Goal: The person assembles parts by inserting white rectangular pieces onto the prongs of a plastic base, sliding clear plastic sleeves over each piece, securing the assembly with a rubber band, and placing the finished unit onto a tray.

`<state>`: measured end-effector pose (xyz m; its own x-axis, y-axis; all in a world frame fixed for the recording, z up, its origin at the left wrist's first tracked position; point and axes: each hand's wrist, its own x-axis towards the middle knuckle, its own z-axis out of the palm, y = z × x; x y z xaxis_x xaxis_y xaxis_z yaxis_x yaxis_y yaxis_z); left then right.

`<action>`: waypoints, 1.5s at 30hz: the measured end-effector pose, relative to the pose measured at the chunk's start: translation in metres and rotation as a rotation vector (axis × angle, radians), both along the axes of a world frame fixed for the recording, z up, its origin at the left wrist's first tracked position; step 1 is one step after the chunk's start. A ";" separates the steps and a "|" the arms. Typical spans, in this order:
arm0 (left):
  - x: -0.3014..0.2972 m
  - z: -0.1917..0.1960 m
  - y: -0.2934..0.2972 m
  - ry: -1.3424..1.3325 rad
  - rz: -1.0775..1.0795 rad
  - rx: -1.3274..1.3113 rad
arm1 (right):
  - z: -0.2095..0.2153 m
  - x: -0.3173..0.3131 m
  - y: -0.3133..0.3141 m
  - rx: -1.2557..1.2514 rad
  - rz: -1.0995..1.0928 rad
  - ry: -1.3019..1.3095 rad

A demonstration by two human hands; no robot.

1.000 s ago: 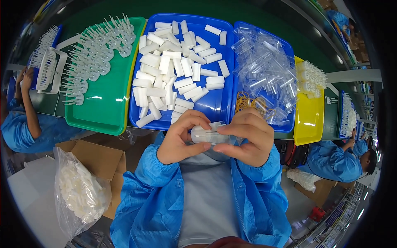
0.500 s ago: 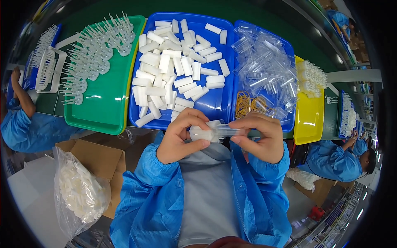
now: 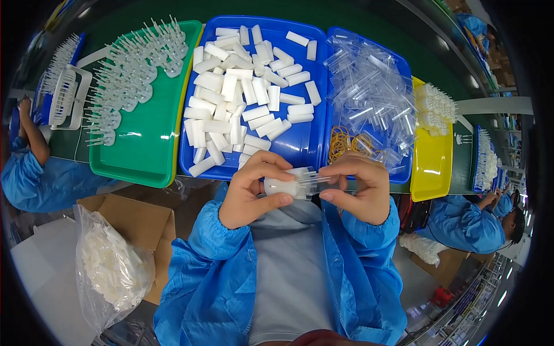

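Green-topped workbench (image 3: pixel 323 11) runs across the upper frame, loaded with a row of trays; person in a blue smock seated against its near edge.

Left hand (image 3: pixel 252 189), centre of frame: fingers curled, thumb and fingertips pinched on a small white plastic piece (image 3: pixel 284 186). Closed around it, not spread.

Right hand (image 3: pixel 359 189), just right of the left: fingers bent, tips pinched on a clear plastic tube (image 3: pixel 311 179). Tube and white piece meet end to end between the two hands, held above the lap just below the bench edge. Cannot tell how far one sits inside the other.

Directly above the hands: blue tray (image 3: pixel 300 147) with a loose heap of white plastic pieces (image 3: pixel 242 98), same kind as the one held.

Right of it, touching: second blue tray (image 3: pixel 404 173) piled with clear tubes (image 3: pixel 372 98); a small clump of yellowish rubber bands (image 3: pixel 349 143) in its near corner, just above the right hand.

Further right: yellow tray (image 3: pixel 430 167), a cluster of white parts at its far end.

Left of the blue tray: green tray (image 3: pixel 147 150) with rows of thin pointed clear parts (image 3: pixel 124 81) in its upper half.

Lower left: open cardboard box (image 3: pixel 130 216), a clear plastic bag (image 3: pixel 109 268) of white parts leaning against it.

Far left edge: another person's blue sleeve (image 3: pixel 34 181), and a small white fan (image 3: pixel 63 98) on the bench. Right edge, lower: a second co-worker in blue (image 3: pixel 470 225), bent over.
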<state>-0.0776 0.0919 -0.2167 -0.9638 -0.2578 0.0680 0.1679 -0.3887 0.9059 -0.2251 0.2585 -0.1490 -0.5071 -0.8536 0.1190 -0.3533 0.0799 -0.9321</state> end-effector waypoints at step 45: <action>0.010 -0.021 0.001 -0.045 -0.313 0.860 | -0.003 0.010 -0.021 -0.254 0.164 0.588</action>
<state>-0.0678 0.0933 -0.2373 -0.9953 0.0711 -0.0660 -0.0871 -0.9541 0.2867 -0.2147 0.2380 -0.1523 -0.1616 -0.8232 0.5442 -0.7981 -0.2154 -0.5628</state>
